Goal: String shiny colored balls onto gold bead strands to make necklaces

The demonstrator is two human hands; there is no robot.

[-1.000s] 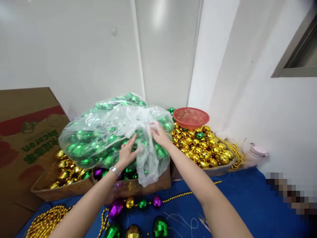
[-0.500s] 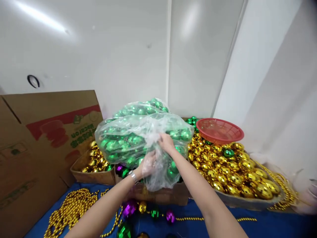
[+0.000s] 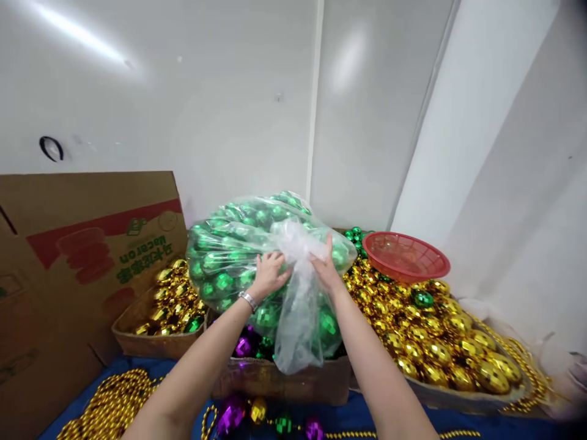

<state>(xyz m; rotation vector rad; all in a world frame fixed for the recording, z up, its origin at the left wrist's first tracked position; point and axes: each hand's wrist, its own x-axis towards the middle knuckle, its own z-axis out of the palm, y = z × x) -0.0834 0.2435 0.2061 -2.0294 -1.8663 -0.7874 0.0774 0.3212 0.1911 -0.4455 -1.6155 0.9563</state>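
A large clear plastic bag point(image 3: 229, 260) full of shiny green balls rests on top of a cardboard box point(image 3: 284, 382) in the middle. Its neck is bunched into a whitish gather, and the loose end point(image 3: 300, 336) hangs down the front. My left hand point(image 3: 270, 275), with a silver band at the wrist, lies with fingers spread against the bag left of the gather. To the right of the gather, my right hand point(image 3: 328, 269) touches the plastic with its thumb and a raised finger apart. Purple and green balls show in the box below the bag.
Gold balls point(image 3: 426, 342) fill a wide box at right, with a red basket point(image 3: 406, 256) on them. More gold balls point(image 3: 177, 299) sit in a box at left beside a large carton point(image 3: 27, 269). Gold bead strings point(image 3: 107, 403) lie on the blue table.
My hands were closed on the bunched plastic; now their fingers are spread against the bag on either side of it. The loose end hangs longer and straighter.
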